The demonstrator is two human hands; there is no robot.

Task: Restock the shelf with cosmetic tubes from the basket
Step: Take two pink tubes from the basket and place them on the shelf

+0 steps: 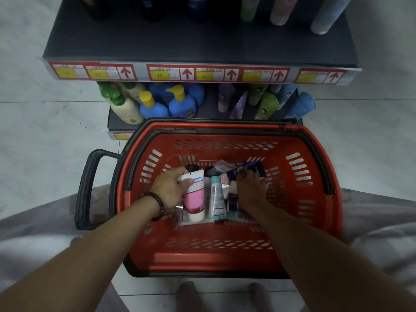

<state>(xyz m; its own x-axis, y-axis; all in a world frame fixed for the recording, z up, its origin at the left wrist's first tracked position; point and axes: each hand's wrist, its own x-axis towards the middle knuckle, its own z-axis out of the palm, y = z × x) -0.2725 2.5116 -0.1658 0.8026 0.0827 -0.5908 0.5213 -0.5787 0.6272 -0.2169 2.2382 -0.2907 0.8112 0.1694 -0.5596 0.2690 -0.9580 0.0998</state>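
Cosmetic tubes [218, 199] lie at basket [225, 260] centre. Our left hand [170, 188] clasps the pink tube [194, 197]; right hand [248, 194] grip undetermined

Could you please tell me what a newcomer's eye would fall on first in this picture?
The red basket fills the middle of the view, on the floor before the shelf, with cosmetic tubes heaped in its bottom. Both hands are inside it: the left hand grips a pink and white tube, the right hand touches a dark blue tube. Above, red and yellow price labels line the shelf's front edge.
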